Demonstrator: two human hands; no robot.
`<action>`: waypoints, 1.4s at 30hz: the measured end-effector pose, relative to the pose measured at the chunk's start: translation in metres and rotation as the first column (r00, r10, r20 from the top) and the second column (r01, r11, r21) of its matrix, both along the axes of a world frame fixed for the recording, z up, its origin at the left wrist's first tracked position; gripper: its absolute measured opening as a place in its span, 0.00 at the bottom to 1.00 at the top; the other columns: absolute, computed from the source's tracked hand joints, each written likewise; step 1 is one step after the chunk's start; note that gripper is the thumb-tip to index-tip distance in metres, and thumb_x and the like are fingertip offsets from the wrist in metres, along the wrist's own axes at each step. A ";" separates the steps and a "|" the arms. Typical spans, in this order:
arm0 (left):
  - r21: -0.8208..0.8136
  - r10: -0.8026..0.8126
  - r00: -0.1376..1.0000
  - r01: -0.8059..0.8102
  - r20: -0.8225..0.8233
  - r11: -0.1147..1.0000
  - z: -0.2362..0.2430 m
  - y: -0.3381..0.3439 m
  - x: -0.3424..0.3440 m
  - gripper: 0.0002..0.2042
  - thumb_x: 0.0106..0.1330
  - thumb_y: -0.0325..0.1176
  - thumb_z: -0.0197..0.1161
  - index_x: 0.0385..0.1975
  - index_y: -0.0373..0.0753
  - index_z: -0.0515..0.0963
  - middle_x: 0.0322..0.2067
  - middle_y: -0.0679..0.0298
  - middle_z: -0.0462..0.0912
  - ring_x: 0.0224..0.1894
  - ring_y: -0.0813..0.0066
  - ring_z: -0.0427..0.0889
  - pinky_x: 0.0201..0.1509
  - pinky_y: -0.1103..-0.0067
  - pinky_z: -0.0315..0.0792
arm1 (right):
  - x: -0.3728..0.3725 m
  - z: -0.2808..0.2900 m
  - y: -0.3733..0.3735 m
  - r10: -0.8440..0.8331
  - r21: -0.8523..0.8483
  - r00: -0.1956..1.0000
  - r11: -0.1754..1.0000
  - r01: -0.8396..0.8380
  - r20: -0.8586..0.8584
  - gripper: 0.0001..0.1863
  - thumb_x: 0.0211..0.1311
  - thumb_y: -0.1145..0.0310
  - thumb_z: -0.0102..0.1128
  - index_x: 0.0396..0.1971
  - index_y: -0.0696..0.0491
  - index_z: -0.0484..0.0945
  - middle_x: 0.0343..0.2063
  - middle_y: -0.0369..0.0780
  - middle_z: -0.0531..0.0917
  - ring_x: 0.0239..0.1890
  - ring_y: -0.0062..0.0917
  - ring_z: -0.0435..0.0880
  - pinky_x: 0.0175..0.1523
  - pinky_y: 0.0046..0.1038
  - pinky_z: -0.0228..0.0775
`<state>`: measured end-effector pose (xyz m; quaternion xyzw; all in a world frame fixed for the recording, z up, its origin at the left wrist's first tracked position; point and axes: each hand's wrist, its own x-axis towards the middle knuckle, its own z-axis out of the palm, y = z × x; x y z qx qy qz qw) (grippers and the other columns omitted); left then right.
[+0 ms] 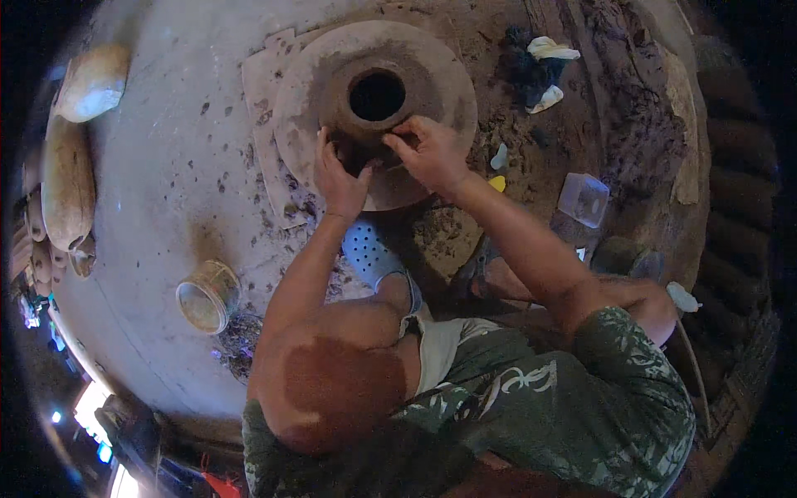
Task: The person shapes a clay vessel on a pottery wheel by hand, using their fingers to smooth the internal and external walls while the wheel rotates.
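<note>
A round brown clay pot (342, 98) with a dark, open mouth stands upright on a wide, pale wheel disc (455, 91). My left hand (342, 184) is at the pot's near left side, its fingers apart and thumb spread out toward the right. At the near right of the mouth, my right hand (433, 156) has its thumb and fingers bent together on the clay just below the rim. The pot's lower near side lies in shadow and partly behind my hands.
Flat boards (264, 124) lie under the disc's left side. A dirty bucket (207, 297) stands at left, a clear plastic container (584, 199) at right. Small yellow (497, 183) and pale blue scrapers (499, 157) lie near the disc. Wet clay (639, 124) covers the far right.
</note>
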<state>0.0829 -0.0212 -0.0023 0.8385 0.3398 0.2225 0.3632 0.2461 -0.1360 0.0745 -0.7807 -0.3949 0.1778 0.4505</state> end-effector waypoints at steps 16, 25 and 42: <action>0.090 -0.280 0.959 0.283 -0.045 0.955 -0.011 0.065 -0.006 0.46 0.52 0.54 0.80 0.61 0.27 0.65 0.74 0.42 0.58 0.76 0.42 0.59 0.75 0.60 0.63 | 0.052 -0.031 -0.002 -0.022 -0.162 0.956 0.984 0.073 0.294 0.38 0.39 0.51 0.86 0.49 0.57 0.80 0.44 0.48 0.84 0.53 0.45 0.82 0.56 0.42 0.74; 0.086 -0.323 0.938 0.334 -0.124 0.939 -0.003 0.077 -0.010 0.46 0.52 0.52 0.80 0.63 0.28 0.64 0.75 0.44 0.57 0.77 0.44 0.57 0.77 0.61 0.61 | 0.065 -0.032 0.006 0.170 -0.298 0.971 0.948 -0.115 0.167 0.60 0.40 0.42 0.84 0.72 0.56 0.63 0.67 0.50 0.70 0.68 0.50 0.70 0.73 0.46 0.62; 0.113 -0.318 0.941 0.331 -0.116 0.937 -0.010 0.075 -0.006 0.47 0.54 0.53 0.79 0.64 0.28 0.61 0.76 0.45 0.55 0.77 0.44 0.57 0.76 0.61 0.61 | 0.044 -0.056 -0.001 0.140 -0.336 0.893 0.942 0.014 0.429 0.60 0.39 0.44 0.83 0.71 0.56 0.64 0.70 0.50 0.66 0.76 0.48 0.56 0.77 0.50 0.51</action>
